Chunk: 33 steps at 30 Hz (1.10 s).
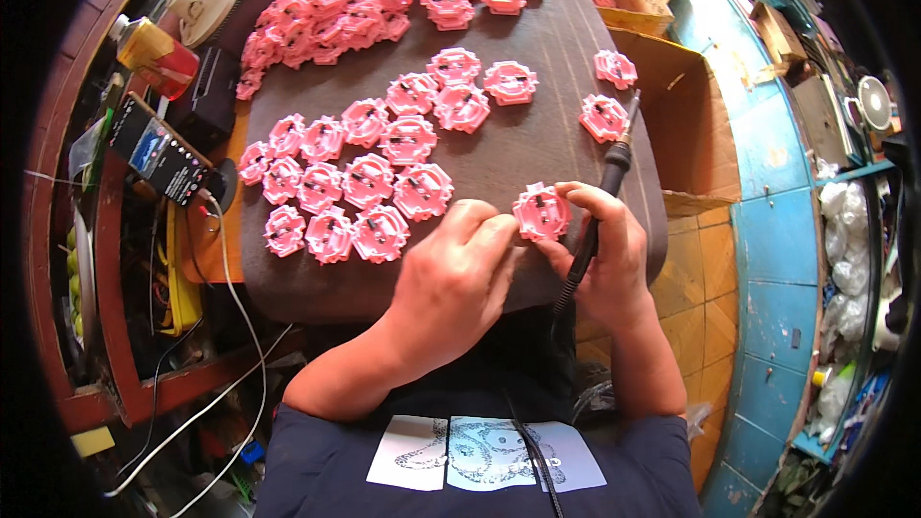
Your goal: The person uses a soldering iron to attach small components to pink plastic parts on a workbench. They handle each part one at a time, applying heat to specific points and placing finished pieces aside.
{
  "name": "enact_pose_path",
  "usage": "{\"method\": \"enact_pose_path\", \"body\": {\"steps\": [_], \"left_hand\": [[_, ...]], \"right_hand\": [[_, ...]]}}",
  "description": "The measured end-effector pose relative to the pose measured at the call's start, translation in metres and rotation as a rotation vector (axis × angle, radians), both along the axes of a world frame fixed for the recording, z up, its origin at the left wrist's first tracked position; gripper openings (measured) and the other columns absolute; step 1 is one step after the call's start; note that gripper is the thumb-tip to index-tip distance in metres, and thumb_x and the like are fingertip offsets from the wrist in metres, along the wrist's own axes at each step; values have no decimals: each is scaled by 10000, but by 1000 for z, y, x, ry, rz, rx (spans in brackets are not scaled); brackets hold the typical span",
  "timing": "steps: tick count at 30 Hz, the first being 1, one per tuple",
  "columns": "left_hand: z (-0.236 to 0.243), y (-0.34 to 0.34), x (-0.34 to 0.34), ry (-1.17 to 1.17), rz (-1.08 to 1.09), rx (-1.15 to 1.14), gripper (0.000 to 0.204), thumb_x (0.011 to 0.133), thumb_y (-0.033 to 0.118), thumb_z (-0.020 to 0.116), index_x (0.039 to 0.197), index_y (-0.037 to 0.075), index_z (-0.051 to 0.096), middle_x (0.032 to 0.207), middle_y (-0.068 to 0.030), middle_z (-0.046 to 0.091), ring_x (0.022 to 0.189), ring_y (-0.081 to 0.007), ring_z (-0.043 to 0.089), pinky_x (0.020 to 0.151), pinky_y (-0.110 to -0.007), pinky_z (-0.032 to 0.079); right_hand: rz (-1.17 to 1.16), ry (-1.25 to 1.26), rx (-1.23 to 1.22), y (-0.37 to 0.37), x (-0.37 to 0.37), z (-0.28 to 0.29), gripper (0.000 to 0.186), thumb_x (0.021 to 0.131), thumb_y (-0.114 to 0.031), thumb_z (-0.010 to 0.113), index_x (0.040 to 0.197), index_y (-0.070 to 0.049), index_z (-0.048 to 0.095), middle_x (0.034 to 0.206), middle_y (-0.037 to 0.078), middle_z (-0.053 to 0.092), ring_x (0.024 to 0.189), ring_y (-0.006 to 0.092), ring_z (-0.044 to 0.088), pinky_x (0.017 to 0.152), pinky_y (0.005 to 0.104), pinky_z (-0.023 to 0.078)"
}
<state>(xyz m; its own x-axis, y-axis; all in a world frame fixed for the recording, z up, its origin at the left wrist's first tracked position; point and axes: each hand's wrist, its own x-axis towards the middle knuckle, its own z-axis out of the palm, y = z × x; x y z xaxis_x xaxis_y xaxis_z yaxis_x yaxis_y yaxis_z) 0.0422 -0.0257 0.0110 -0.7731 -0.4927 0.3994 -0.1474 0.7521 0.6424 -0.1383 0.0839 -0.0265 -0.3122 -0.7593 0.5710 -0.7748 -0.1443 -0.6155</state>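
Note:
Over the front part of the dark board [537,77], a pink plastic part [542,215] with small black pieces in its middle sits between my two hands. My right hand [614,254] pinches its right side with thumb and forefinger. Tucked in that same hand is a soldering iron [614,171], its tip pointing up and away. My left hand [451,273] is closed, fingers bent, against the part's left side; its fingertips are hidden, so I cannot tell what they grip. Several similar pink parts [369,179] lie in rows to the left.
A large heap of pink parts [336,5] covers the far left of the board; two loose ones [604,118] lie near its right edge. Cardboard boxes [686,105] stand to the right, beside blue cabinets [782,326]. On the left are a phone [163,149], a bottle [153,58] and a white cable [251,326].

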Motion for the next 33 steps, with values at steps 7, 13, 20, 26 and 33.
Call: {"method": "enact_pose_path", "body": {"steps": [7, 13, 20, 26, 33], "left_hand": [[12, -30, 27, -378, 337, -456, 342, 813, 66, 793, 1142, 36, 702, 1083, -125, 643, 1021, -322, 612, 902, -453, 471], [-2, -28, 21, -413, 230, -482, 355, 787, 80, 782, 1133, 45, 706, 1071, -103, 650, 991, -301, 620, 859, -449, 461], [-16, -1, 7, -76, 4, -167, 384, 809, -25, 757, 1183, -36, 670, 1089, -177, 662, 985, -386, 701, 832, -452, 601], [-25, -2, 6, 33, -34, -118, 393, 802, -69, 754, 1185, -38, 673, 1100, -191, 652, 986, -389, 707, 832, -453, 610], [-22, -2, 8, 106, -38, 49, 421, 816, -81, 755, 1222, -6, 673, 1155, -184, 618, 946, -345, 704, 807, -430, 597]], "right_hand": [[-202, 226, 38, -20, -18, 9, 549, 838, -90, 846, 1309, -51, 568, 1204, 224, 714, 969, 432, 709, 805, 484, 571], [86, -7, -168, -6, 12, -6, 507, 842, -28, 837, 1264, -34, 557, 1179, 234, 705, 963, 413, 707, 805, 465, 580], [168, 61, -147, -6, 33, -12, 539, 808, 70, 817, 1248, -46, 527, 1044, 222, 681, 846, 357, 696, 724, 428, 576], [182, 108, -131, -4, 30, -14, 513, 806, 85, 768, 1255, -40, 553, 1036, 209, 678, 820, 361, 684, 692, 435, 568], [202, -13, -167, -7, 33, -12, 513, 809, 81, 727, 1278, -41, 557, 1001, 170, 683, 791, 353, 670, 689, 435, 559]]}}
